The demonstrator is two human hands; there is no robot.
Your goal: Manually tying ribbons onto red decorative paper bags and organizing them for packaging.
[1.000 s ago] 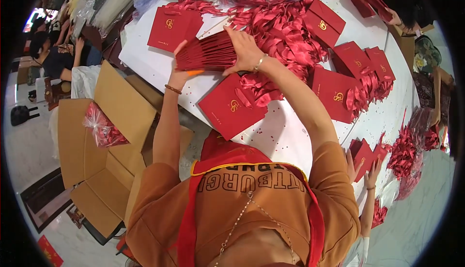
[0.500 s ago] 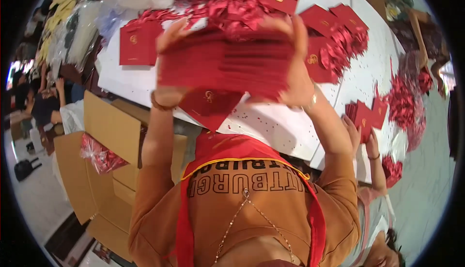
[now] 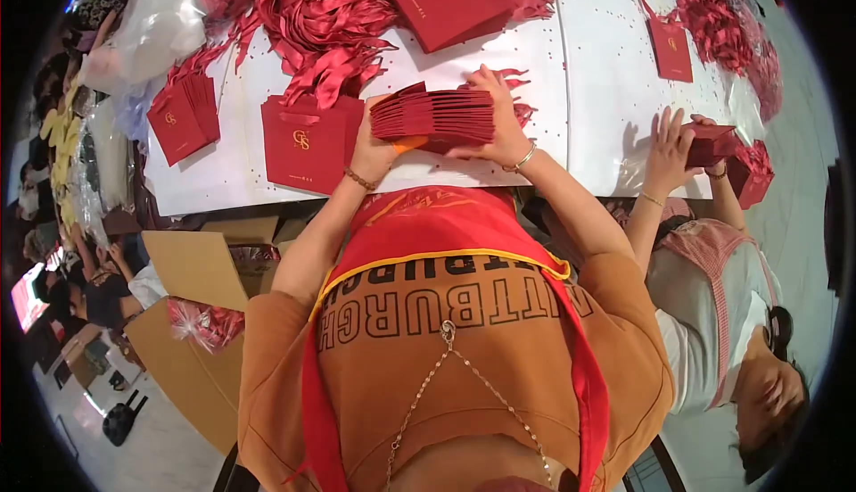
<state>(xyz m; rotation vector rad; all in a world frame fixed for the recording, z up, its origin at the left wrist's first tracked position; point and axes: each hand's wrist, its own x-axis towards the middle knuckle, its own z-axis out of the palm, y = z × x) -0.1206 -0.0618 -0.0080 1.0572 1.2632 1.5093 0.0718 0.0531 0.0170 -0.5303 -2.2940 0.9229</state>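
My left hand and my right hand are pressing one stack of red bags between them, my fingers clamped on its two ends, near the front edge of the white table. Two red piles are lying to the stack's left, and one more is lying farther back.

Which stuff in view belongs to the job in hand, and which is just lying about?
In the job:
- red packet stack, held between left hand and right hand
- matching red packets by the left hand
- red ribbons, probably

Lying about, apparently:
- cardboard box
- clear plastic bag
- black object on the floor
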